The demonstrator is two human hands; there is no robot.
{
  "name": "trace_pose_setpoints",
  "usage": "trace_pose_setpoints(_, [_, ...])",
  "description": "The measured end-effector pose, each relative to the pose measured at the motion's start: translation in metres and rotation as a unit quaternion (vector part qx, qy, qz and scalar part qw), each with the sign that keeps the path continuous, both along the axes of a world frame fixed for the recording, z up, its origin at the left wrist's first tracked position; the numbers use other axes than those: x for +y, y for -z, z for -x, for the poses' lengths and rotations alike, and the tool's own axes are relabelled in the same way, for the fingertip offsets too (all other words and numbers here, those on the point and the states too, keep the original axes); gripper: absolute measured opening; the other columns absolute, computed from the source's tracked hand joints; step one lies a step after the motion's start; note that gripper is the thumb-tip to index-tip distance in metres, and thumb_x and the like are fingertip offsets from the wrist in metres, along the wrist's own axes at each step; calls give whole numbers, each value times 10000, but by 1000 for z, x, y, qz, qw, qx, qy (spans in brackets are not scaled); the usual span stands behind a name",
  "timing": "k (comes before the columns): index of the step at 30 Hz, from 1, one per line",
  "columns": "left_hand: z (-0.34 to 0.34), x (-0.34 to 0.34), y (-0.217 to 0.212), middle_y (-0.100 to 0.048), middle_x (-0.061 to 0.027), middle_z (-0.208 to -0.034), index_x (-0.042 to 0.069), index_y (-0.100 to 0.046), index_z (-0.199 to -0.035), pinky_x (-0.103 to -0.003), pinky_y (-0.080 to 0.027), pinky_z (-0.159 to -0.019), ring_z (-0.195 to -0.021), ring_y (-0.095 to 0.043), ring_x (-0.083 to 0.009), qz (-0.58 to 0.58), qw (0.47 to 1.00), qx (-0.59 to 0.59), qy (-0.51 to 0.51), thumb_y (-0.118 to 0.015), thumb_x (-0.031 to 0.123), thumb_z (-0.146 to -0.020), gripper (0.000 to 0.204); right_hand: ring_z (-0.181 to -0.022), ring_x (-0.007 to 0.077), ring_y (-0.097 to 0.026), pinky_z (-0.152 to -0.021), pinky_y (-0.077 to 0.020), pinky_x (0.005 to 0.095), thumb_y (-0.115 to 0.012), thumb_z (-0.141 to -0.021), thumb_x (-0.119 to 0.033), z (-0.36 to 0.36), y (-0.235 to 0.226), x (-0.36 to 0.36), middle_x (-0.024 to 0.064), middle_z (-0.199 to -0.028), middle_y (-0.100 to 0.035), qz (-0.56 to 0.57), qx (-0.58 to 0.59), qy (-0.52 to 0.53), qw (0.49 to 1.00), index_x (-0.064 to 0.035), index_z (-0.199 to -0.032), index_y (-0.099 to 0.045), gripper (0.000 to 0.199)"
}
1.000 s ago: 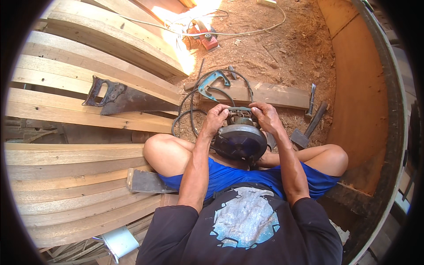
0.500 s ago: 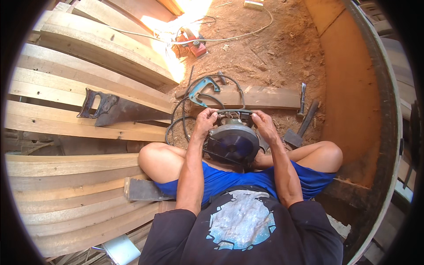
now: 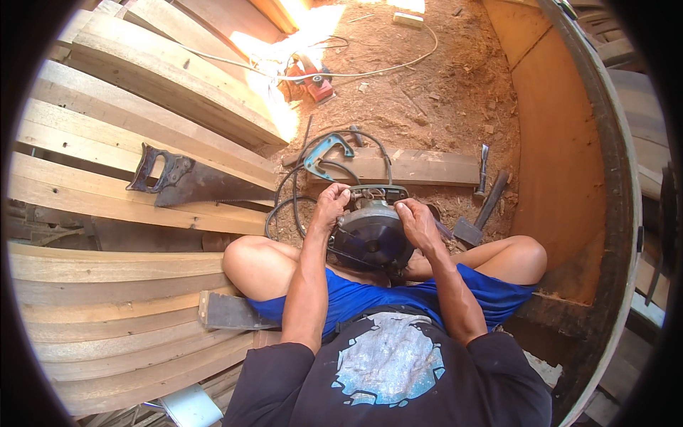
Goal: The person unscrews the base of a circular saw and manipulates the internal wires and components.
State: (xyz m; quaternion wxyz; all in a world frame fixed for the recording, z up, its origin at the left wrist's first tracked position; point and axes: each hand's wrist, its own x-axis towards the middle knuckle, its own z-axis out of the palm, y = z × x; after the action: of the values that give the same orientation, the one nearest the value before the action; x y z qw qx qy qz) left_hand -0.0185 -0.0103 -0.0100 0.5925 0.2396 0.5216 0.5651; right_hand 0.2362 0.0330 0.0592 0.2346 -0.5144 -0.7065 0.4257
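At frame centre, one circular saw rests on the person's lap, left hand and right hand both closed on its top. One handsaw lies on the planks at left; one hammer and one chisel lie on the sawdust floor at right.

Head-worn fisheye, looking steeply down

It faces the seated person's lap from close above; sawdust floor toward twelve o'clock, edges bending at the rim.

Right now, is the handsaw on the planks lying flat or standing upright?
Lying flat. The handsaw rests on its side across the planks, its broad blade face and dark handle facing up, apart from both hands.
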Motion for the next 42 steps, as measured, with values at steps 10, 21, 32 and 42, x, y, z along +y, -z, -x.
trace_pose_setpoints(10, [5, -2, -11, -731, -40, -975, 45, -664, -1143, -279, -588, -707, -778, -684, -115, 45, 997, -67, 1, -643, 95, -1030, 125, -949, 399, -743, -865, -567, 476, -651, -939, -217, 48, -64, 26, 234, -955, -763, 7, -92, -109, 990, -38, -1080, -778, 261])
trace_pose_setpoints(21, [5, 2, 2, -707, -39, -880, 53, -653, -1092, -258, -551, -623, -716, -670, -102, 32, 995, -88, -21, -683, 112, -971, 138, -986, 448, -767, -863, -615, 497, -772, -852, -286, 129, -67, 20, 281, -981, -774, -31, -314, -169, 934, 6, -960, -811, 314])
trace_pose_setpoints(32, [2, 4, 0, -709, -61, -899, 15, -639, -1139, -231, -529, -569, -680, -651, -98, 16, 994, -103, -44, -765, 112, -965, 236, -959, 426, -775, -875, -617, 491, -715, -846, -239, 141, -51, 20, 269, -968, -778, -33, -320, -133, 938, -23, -963, -826, 269])
trace_pose_setpoints(42, [-6, -4, -23, -747, -78, -1142, -41, -624, -1390, -257, -591, -815, -926, -713, -111, -12, 993, -111, 37, -599, 103, -1070, 352, -895, 451, -747, -832, -591, 526, -713, -777, -259, 118, -42, 24, 277, -889, -747, -54, -265, -134, 953, -35, -878, -803, 262])
